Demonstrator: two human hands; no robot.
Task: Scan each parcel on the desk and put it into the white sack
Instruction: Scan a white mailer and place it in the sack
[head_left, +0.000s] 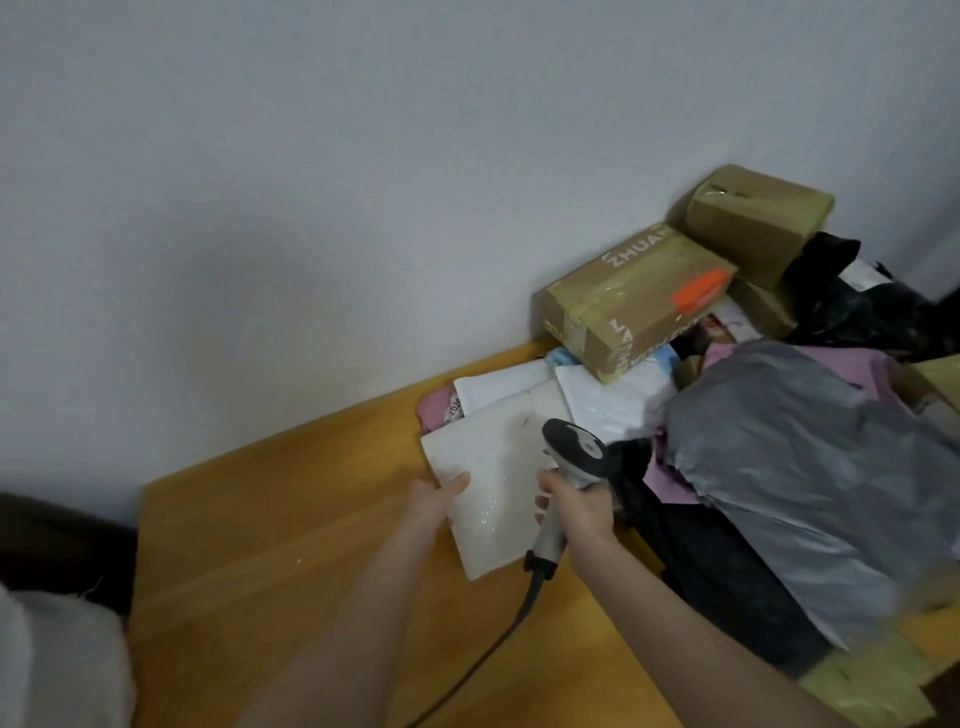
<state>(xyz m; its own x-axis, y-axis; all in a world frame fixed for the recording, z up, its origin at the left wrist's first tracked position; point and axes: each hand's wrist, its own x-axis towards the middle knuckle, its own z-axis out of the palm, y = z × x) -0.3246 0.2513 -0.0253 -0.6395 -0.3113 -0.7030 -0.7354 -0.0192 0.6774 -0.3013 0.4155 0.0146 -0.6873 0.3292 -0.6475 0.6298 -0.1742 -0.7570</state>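
At a wooden desk (285, 545) set against a pale wall (311, 182), a person's left hand (439, 499) pinches the near edge of a white padded envelope (493, 467), thumb on top, at the left fringe of the parcel pile. The right hand (576, 509) is wrapped round the handle of a corded scanner (571, 452), whose head hangs over the envelope. Behind lie more white envelopes (608, 405), two brown taped boxes (634, 301) stacked by the wall, a grey plastic bag (810, 467) and a black bag (857, 296); a whitish bulk (52, 660) at lower left may be the sack.
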